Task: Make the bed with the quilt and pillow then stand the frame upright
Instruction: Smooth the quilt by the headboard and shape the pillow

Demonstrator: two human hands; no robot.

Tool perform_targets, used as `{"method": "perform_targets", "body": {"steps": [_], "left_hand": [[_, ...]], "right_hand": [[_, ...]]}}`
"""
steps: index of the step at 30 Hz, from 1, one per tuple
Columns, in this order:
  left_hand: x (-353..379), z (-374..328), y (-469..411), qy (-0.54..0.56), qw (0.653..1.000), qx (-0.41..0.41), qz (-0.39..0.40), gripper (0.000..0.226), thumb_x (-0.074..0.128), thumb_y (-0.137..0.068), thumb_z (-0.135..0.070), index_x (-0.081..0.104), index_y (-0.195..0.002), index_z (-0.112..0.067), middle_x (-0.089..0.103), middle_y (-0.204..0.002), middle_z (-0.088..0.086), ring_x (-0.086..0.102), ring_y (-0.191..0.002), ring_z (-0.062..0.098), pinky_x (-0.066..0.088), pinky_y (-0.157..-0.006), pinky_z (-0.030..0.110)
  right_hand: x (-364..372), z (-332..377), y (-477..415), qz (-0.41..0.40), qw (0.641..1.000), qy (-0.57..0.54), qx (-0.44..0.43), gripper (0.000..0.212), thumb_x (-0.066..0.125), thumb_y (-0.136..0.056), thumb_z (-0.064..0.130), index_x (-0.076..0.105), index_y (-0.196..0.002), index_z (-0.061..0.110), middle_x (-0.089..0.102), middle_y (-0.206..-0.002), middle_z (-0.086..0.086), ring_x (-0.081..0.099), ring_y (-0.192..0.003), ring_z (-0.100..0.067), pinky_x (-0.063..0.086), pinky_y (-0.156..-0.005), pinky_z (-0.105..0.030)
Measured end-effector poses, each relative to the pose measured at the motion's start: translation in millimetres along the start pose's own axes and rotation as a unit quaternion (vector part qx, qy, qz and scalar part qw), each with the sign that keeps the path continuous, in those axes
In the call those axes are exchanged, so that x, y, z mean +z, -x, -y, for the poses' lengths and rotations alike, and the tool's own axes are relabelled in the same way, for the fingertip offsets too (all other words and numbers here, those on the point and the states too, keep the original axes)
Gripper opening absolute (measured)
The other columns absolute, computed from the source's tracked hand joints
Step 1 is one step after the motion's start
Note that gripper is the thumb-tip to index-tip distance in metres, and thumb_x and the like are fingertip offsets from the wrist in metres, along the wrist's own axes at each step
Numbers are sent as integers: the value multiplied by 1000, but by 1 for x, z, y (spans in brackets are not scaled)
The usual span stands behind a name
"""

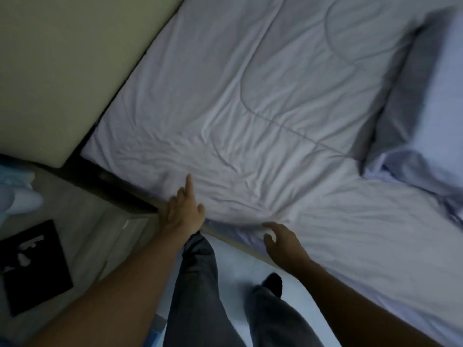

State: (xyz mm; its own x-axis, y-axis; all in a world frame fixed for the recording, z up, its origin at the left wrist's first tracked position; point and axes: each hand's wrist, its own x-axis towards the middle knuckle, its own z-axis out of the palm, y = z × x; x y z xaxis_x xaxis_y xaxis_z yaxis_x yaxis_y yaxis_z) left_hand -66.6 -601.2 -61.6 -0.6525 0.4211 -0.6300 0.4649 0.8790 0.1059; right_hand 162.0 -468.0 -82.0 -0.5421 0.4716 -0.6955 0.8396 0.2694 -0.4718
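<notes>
The quilt lies spread over the bed, reaching the headboard edge at the far left and hanging a little over the near side edge, where it is still creased and bunched. It looks soft, light and limp, so it should slide and fold easily but will wrinkle wherever it is pushed; the sensible place to take it is along that near hem, pulling outward to flatten the creases.

The left hand rests at the near edge close to the headboard corner, forefinger stretched out flat on the cloth and the other fingers loosely curled, pinching nothing. The right hand sits further along the same edge with its fingers curled around a fold of the hem; whether it truly grips is hard to tell.

Toward the right side of the bed lies a bluish bundle of cloth, perhaps the pillow or a sheet, blurred. A dark flat frame lies on the bedside surface to the left, not yet upright. The person's legs stand against the bed's side.
</notes>
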Motion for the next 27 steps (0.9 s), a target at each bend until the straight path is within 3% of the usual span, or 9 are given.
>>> {"method": "perform_targets", "body": {"steps": [3, 7, 10, 15, 17, 23, 25, 27], "left_hand": [[18, -53, 68, 6, 999, 40, 27, 80, 40, -98, -45, -12, -156, -26, 42, -149, 10, 53, -120, 35, 47, -95, 44], [28, -110, 132, 22, 984, 152, 93, 76, 43, -98, -47, -4, -156, -32, 35, -157, 5, 44, -135, 33, 45, -104, 45], [23, -152, 162, 7, 968, 226, 111, 74, 46, -97, -48, 5, -156, -35, 41, -154, 4, 47, -133, 31, 46, -102, 42], [13, -229, 172, -12, 956, 262, 131, 64, 43, -96, -45, 18, -154, -36, 52, -144, 0, 54, -125, 24, 45, -102, 38], [10, -263, 169, -16, 947, 282, 154, 62, 43, -97, -43, 21, -154, -34, 52, -143, -1, 54, -123, 23, 46, -102, 39], [10, -347, 163, -41, 931, 318, 177, 54, 44, -96, -39, 35, -149, -33, 55, -139, -2, 55, -121, 21, 45, -102, 35], [11, -368, 163, -44, 930, 321, 177, 52, 45, -96, -37, 39, -148, -31, 55, -138, -1, 55, -122, 22, 44, -103, 35], [13, -387, 161, -45, 930, 318, 178, 50, 46, -96, -37, 41, -146, -32, 56, -137, -1, 56, -121, 22, 45, -103, 36]], "right_hand": [[-43, -25, 60, -11, 999, -43, -7, 36, 50, -101, 16, 59, -135, 14, 60, -138, -8, 58, -124, -23, 41, -101, -23], [-99, -83, 121, -67, 995, -68, 21, 32, 50, -99, 12, 65, -127, 14, 68, -125, -12, 69, -96, -25, 51, -82, -26], [-136, -121, 155, -115, 986, -99, 62, 32, 49, -99, 16, 67, -125, 17, 69, -122, -9, 59, -72, -11, 44, -72, -24], [-176, -158, 183, -170, 964, -182, 99, 30, 51, -96, 19, 68, -120, 23, 74, -105, -6, 69, -90, -25, 46, -63, -21], [-187, -172, 187, -185, 956, -200, 112, 30, 51, -96, 20, 68, -120, 23, 73, -101, -4, 70, -88, -25, 44, -56, -11], [-210, -206, 188, -217, 937, -237, 137, 29, 51, -97, 16, 67, -121, 20, 70, -99, -4, 66, -79, -28, 43, -56, -6], [-218, -216, 185, -218, 937, -234, 136, 30, 51, -97, 17, 67, -122, 21, 71, -100, -3, 62, -74, -22, 44, -57, -8], [-230, -228, 180, -217, 940, -230, 130, 30, 50, -97, 19, 67, -122, 25, 72, -105, -1, 65, -81, -16, 45, -59, -10]]}}
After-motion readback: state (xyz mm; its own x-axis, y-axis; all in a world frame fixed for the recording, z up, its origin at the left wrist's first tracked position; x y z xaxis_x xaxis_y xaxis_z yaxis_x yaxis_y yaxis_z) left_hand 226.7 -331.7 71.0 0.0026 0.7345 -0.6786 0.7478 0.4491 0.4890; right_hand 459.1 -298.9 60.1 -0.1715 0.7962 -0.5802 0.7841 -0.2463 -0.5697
